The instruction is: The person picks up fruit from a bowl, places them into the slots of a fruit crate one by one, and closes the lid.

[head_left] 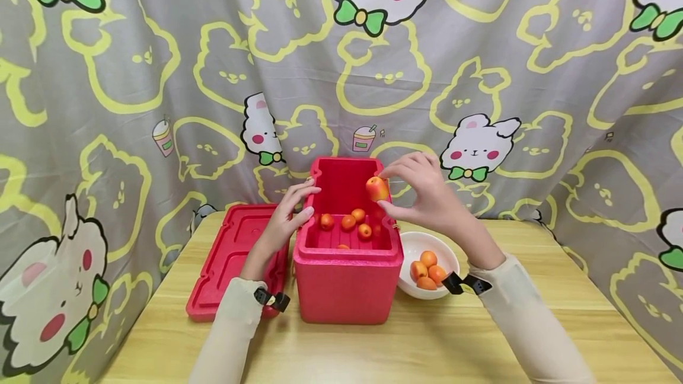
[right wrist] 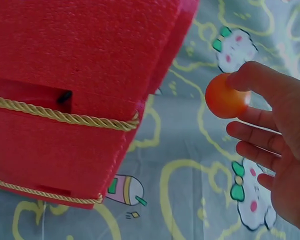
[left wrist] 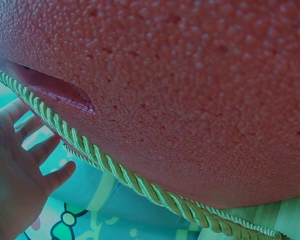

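Between thumb and fingertips, my right hand point(head_left: 418, 188) pinches a small orange-red fruit point(head_left: 377, 188), held up at the right rim of a red foam box point(head_left: 349, 289). The right wrist view shows the same fruit point(right wrist: 224, 97) beside the box wall. Inside the box, several similar fruits point(head_left: 348, 222) lie on its floor. My left hand point(head_left: 283, 218) rests at the box's left rim, its fingers extended and holding nothing. From the left wrist, that hand point(left wrist: 20, 170) shows spread fingers beyond a gold rope point(left wrist: 110, 162) along the box's side.
A white bowl point(head_left: 411, 248) stands right of the box with several orange fruits point(head_left: 428, 268) in it. The red lid point(head_left: 213, 277) lies flat on the wooden table point(head_left: 480, 325) to the left. Behind the table hangs a patterned grey curtain point(head_left: 299, 70).
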Demonstrator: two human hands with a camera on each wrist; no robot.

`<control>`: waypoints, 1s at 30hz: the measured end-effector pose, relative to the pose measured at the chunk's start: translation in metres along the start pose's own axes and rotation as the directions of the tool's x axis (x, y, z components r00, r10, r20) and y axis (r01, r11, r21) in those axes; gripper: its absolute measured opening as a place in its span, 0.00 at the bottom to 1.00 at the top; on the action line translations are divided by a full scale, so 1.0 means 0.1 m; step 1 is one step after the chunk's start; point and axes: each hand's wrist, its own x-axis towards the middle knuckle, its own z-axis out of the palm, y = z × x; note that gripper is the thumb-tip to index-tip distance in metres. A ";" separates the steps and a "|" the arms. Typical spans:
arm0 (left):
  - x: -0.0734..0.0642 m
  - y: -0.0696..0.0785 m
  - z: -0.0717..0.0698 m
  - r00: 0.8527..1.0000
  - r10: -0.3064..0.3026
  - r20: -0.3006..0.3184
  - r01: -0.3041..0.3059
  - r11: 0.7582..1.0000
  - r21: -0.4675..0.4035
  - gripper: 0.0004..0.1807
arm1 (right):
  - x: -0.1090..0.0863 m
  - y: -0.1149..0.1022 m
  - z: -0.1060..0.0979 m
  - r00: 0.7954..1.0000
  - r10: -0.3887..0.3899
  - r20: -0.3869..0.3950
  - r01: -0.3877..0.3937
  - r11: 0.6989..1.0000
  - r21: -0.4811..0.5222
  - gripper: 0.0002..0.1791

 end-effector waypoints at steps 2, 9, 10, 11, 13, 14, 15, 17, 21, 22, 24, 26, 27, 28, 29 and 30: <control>0.00 0.00 0.00 1.000 -0.001 -0.001 0.001 1.000 -0.001 0.27 | 0.03 -0.03 0.02 0.999 -0.003 0.046 0.003 1.000 -0.010 0.23; -0.01 0.01 -0.01 1.000 -0.002 -0.004 0.002 1.000 -0.010 0.26 | 0.14 -0.06 0.09 0.985 -0.015 0.172 0.021 0.999 -0.033 0.21; -0.01 0.01 -0.01 1.000 -0.003 -0.004 0.003 1.000 -0.012 0.26 | 0.14 -0.07 0.09 0.982 -0.018 0.186 0.025 0.999 -0.035 0.22; -0.01 0.00 0.00 1.000 -0.002 -0.003 0.002 1.000 -0.015 0.26 | 0.15 -0.07 0.10 0.980 -0.021 0.200 0.029 0.999 -0.038 0.22; -0.01 0.00 0.00 1.000 -0.003 -0.001 0.003 1.000 -0.016 0.26 | 0.16 -0.07 0.12 0.974 -0.028 0.224 0.039 0.998 -0.045 0.22; -0.01 0.00 0.00 1.000 -0.003 0.000 0.003 1.000 -0.015 0.26 | 0.16 -0.07 0.13 0.972 -0.031 0.233 0.043 0.998 -0.048 0.23; 0.00 0.00 0.00 1.000 -0.004 0.000 0.004 1.000 -0.013 0.26 | 0.16 -0.07 0.14 0.970 -0.034 0.241 0.048 0.997 -0.053 0.23; 0.00 0.00 0.00 1.000 -0.002 0.000 0.002 1.000 -0.009 0.26 | 0.17 -0.06 0.16 0.966 -0.038 0.254 0.055 0.997 -0.058 0.22; 0.00 0.00 -0.01 1.000 -0.001 -0.002 0.001 1.000 -0.001 0.26 | 0.19 -0.06 0.18 0.961 -0.036 0.276 0.056 0.996 -0.066 0.22; 0.00 -0.01 -0.01 1.000 -0.002 -0.002 0.002 1.000 0.000 0.26 | 0.19 -0.06 0.19 0.959 -0.031 0.281 0.053 0.996 -0.069 0.22; 0.00 -0.01 -0.01 1.000 -0.003 -0.003 0.003 1.000 0.005 0.26 | 0.19 -0.05 0.20 0.956 -0.019 0.292 0.044 0.996 -0.081 0.22; 0.00 -0.02 -0.01 1.000 -0.003 -0.005 0.003 1.000 0.006 0.26 | 0.19 -0.04 0.22 0.952 0.003 0.305 0.029 0.994 -0.101 0.23; 0.00 -0.02 -0.01 1.000 -0.001 -0.006 0.001 1.000 0.005 0.26 | 0.19 -0.04 0.22 0.950 0.014 0.311 0.022 0.994 -0.110 0.23; 0.00 -0.02 -0.01 1.000 0.000 -0.007 0.000 1.000 0.005 0.26 | 0.18 -0.03 0.23 0.948 0.025 0.318 0.014 0.993 -0.121 0.24; 0.00 -0.02 -0.01 1.000 0.004 -0.007 -0.003 1.000 0.004 0.26 | 0.18 -0.03 0.23 0.945 0.035 0.324 0.007 0.992 -0.128 0.24; 0.00 -0.02 -0.01 1.000 0.005 -0.007 -0.005 1.000 0.003 0.25 | 0.17 -0.02 0.24 0.943 0.043 0.329 0.002 0.991 -0.134 0.24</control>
